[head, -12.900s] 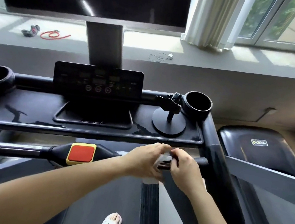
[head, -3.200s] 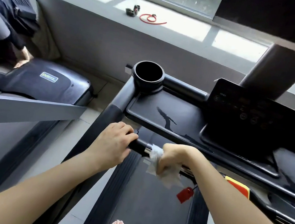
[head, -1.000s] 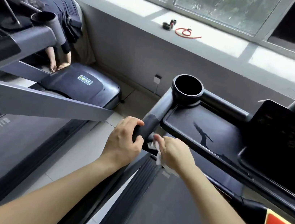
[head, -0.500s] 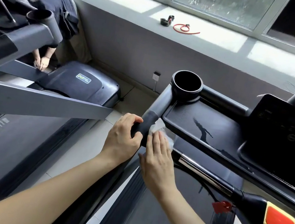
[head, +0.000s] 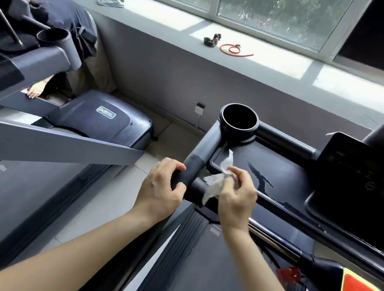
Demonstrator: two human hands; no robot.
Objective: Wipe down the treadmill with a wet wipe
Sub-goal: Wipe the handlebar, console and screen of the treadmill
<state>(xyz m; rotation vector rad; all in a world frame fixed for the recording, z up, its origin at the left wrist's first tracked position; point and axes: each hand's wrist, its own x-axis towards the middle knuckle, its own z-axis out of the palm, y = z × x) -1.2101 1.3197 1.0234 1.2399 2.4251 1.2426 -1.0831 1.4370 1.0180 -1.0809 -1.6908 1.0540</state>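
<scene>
Here, left hand (head: 161,185) wrapped around the treadmill's side rail (head: 191,167), grip closed on it. Right hand (head: 238,196) just beside, fingers pinching a crumpled white wipe (head: 215,185) above the rail's corner, below the cup holder (head: 238,122).

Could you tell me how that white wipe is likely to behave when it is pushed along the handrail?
Probably floppy: the wet wipe hangs crumpled from the right hand. Likely very light, since fingertips alone hold it. It may bunch rather than slide flat.

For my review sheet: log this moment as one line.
left hand grips handrail | right hand pinches wet wipe | wipe off rail
</scene>
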